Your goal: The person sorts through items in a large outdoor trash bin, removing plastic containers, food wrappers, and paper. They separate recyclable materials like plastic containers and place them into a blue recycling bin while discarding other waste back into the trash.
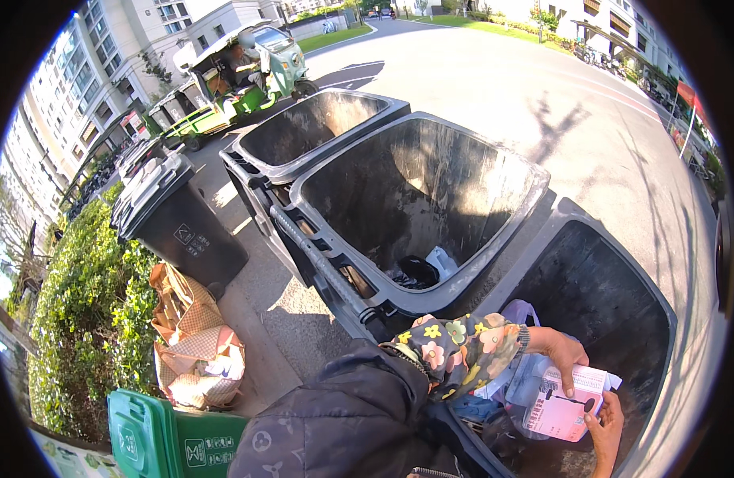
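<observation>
My left hand (561,352), coming out of a floral sleeve (462,352), grips the upper edge of a pink and white cardboard box (564,406) with printed writing and a picture. The fingers of my right hand (606,424) close on the box's right side. Both hands are over the open dark wheeled bin (672,334) at the lower right. Inside that bin, beneath and left of the box, lie clear and purplish plastic bags (519,382) and other refuse. Part of the bin's contents is hidden by the box and my arms.
Two more open bins (540,179) (397,107) stand alongside; the middle one holds a black bag (418,272). Left are a closed dark bin (193,227), checkered bags (187,358) with contents, a green bin (182,439) and a hedge (86,322). A person sits in a green three-wheeler (283,66).
</observation>
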The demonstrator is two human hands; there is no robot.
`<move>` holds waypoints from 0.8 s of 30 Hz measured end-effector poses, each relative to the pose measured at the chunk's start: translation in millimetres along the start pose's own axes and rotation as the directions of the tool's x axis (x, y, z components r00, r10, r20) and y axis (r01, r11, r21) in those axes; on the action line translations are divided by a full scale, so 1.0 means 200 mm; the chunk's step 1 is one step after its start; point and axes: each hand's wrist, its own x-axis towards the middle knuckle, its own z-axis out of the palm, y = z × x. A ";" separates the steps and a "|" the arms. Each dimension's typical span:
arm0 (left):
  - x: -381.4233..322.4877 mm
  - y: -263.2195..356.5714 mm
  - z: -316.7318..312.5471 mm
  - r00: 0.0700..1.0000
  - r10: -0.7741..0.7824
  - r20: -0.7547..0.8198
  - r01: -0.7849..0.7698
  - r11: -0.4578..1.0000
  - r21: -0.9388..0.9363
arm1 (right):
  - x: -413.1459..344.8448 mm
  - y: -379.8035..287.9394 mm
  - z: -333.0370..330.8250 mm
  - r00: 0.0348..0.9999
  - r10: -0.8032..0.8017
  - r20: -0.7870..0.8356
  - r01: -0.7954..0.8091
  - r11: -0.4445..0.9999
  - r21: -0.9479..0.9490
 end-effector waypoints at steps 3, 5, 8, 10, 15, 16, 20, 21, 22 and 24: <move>0.03 -0.01 0.01 0.999 0.029 -0.022 -0.026 0.993 0.117 | -0.01 -0.01 -0.01 0.986 0.151 0.065 -0.157 0.980 0.118; 0.05 -0.03 0.03 0.995 0.052 -0.087 -0.039 0.988 0.148 | -0.01 0.03 -0.05 0.982 0.190 0.023 -0.191 0.981 0.025; 0.03 -0.05 0.05 0.937 0.130 -0.325 -0.036 0.960 0.279 | 0.01 0.06 0.02 0.977 0.040 -0.211 -0.111 0.935 -0.335; 0.03 -0.03 0.09 0.874 0.227 -0.429 -0.043 0.916 0.398 | 0.03 0.10 0.02 0.967 0.058 -0.249 -0.132 0.948 -0.291; 0.00 -0.02 0.10 0.802 0.429 -0.416 -0.109 0.790 0.604 | 0.06 0.08 -0.02 0.932 0.313 -0.182 -0.314 0.949 0.027; 0.00 -0.02 0.11 0.791 0.454 -0.411 -0.112 0.768 0.631 | 0.06 0.09 -0.03 0.931 0.317 -0.181 -0.323 0.946 0.000; 0.05 -0.06 0.17 0.705 0.534 -0.467 -0.109 0.732 0.672 | 0.08 0.23 -0.07 0.958 0.064 -0.279 -0.127 0.968 -0.217; 0.04 -0.04 0.16 0.685 0.536 -0.494 -0.131 0.757 0.640 | 0.07 0.24 -0.07 0.949 -0.023 -0.314 -0.072 0.955 -0.286; 0.03 0.00 0.14 0.708 0.509 -0.489 -0.210 0.814 0.542 | 0.06 0.17 -0.04 0.910 -0.087 -0.405 -0.066 0.935 -0.348; -0.02 0.08 0.08 0.745 0.456 -0.487 -0.335 0.887 0.317 | 0.05 0.16 -0.10 0.886 -0.040 -0.462 -0.001 0.996 -0.087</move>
